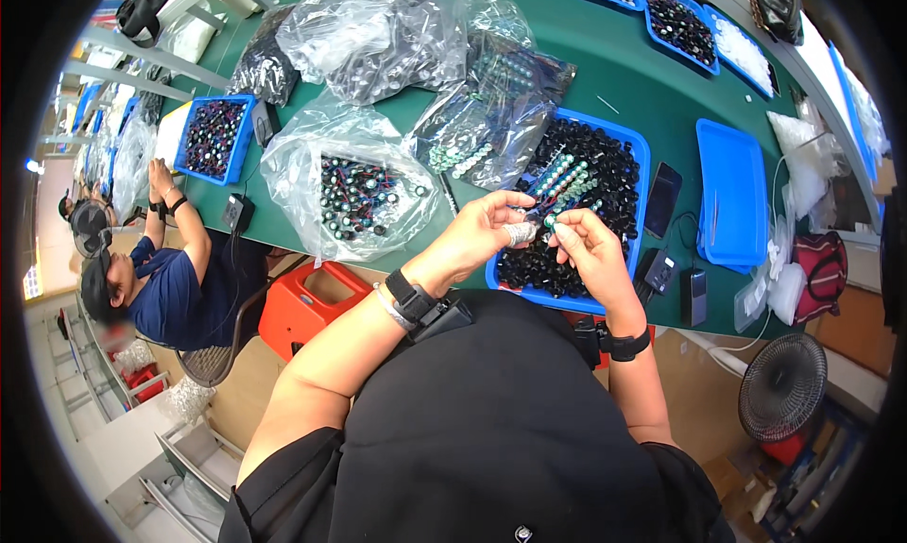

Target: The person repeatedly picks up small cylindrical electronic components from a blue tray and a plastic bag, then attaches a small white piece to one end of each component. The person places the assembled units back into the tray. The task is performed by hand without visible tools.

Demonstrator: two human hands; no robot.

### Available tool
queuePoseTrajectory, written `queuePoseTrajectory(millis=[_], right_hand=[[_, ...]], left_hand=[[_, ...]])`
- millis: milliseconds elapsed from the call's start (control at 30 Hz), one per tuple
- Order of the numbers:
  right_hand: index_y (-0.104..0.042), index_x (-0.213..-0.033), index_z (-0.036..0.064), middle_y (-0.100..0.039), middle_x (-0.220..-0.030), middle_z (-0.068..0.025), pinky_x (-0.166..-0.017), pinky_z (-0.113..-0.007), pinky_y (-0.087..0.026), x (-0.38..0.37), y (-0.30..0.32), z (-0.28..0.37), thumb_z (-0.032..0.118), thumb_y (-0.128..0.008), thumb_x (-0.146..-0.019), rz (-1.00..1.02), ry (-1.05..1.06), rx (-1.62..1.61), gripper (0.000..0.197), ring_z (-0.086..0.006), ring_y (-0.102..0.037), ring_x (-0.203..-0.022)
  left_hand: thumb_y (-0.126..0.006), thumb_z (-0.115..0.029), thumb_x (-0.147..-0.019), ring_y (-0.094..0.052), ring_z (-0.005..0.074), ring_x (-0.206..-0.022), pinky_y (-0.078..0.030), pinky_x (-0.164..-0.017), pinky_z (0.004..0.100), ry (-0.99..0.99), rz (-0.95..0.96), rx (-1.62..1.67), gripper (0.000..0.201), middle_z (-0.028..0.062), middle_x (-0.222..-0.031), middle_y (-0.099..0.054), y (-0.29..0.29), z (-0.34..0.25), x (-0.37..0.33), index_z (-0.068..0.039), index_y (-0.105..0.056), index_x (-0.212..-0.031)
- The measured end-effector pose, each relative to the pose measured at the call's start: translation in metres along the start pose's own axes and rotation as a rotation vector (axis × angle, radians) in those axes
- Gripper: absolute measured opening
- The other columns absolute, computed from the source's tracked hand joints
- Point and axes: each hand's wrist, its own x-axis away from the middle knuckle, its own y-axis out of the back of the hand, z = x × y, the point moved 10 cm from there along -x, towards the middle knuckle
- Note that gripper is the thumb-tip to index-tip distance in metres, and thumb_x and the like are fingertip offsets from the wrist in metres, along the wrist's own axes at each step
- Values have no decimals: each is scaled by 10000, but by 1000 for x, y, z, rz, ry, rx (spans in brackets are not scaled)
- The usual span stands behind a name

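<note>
Two hands meet over the near edge of a blue tray (639,156) in the head view, w/ the tray full of small black parts. Left hand (482,231) has thumb & fingers pinched together on a small silvery cap-like piece (519,233). Right hand (588,248) is closed too, fingertips nipping a tiny green-tipped part (550,222) just beside that piece, approx touching it. A strip of green-tipped parts (565,179) lies on the black ones just beyond the hands. Left of the tray: clear plastic bag (350,189) of dark parts on the green table (614,66). Right of it: a dark phone (662,199), then an empty blue tray (732,194). Far left, another person (165,279) sits by a smaller blue bin (215,137). Near right, a black fan (782,387) on the floor.
</note>
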Motion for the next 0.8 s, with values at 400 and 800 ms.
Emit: queuePoseTrajectory(millis=[400, 800], right_hand=[[-579, -963, 7, -589, -770, -16, -589, -199, -439, -4, -13, -4, 146, -550, -922, 12, 45, 41, 148, -60, -521, -636], [-545, -945, 10, -585, -746, -22, -552, -194, -428, -9, -18, -7, 134, -557, -915, -11, -1, 23, 127, -61, -513, -592]], left_hand=[[-641, -79, -847, -547, 120, -1014, -429, -910, 269, -104, -40, 16, 414, 82, -1107, -600, 0, -9, 18, 1, -532, -1238], [-653, -74, -836, -563, 122, -970, -448, -876, 265, -107, -141, 112, 399, 81, -1081, -601, 5, -3, 15, -5, -550, -1215]])
